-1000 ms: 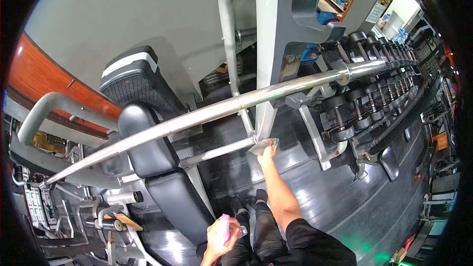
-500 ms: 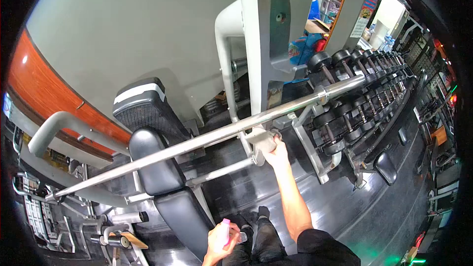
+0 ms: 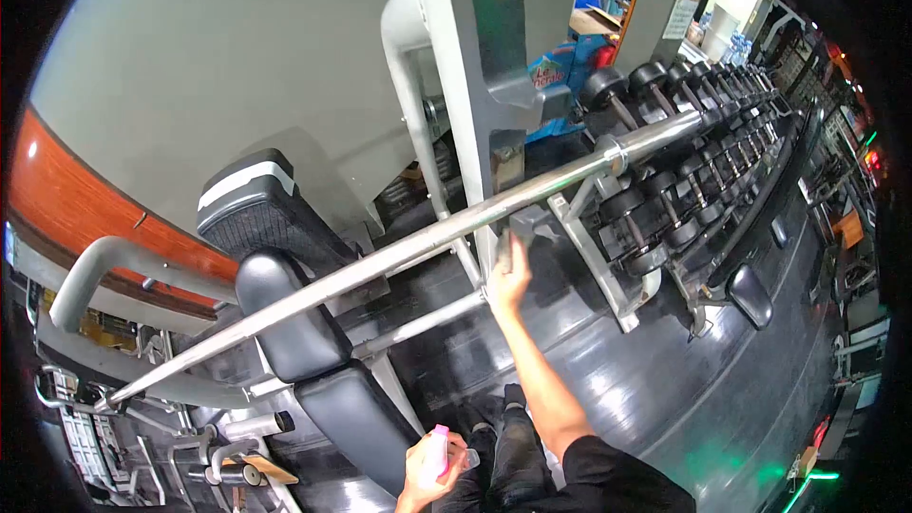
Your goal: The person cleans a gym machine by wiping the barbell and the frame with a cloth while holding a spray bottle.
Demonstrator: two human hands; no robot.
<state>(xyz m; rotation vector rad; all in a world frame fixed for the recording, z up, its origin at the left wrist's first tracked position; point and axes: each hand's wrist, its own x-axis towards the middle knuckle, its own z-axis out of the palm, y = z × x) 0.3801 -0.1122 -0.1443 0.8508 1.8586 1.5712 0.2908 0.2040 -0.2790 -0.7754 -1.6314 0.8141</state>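
Observation:
My left hand (image 3: 427,477) is closed around a small bottle with a pink top (image 3: 438,446), low in view beside the bench. My right hand (image 3: 510,280) reaches forward to the lower part of the grey upright (image 3: 480,161), just under the barbell (image 3: 408,252). Its fingers press a pale cloth (image 3: 504,249) against the frame; most of the cloth is hidden or blurred. The long bare bar slants across the view above the black padded bench (image 3: 290,323).
A rack of dumbbells (image 3: 627,214) stands to the right, behind the bar's end. A grey curved frame tube (image 3: 104,266) is at left. Another machine (image 3: 233,465) sits at lower left. A small black pad (image 3: 749,296) is near the rack.
My right hand has shifted slightly up and left with the cloth, along the upright. The view has tilted a little downward. My left hand keeps the bottle in about the same place.

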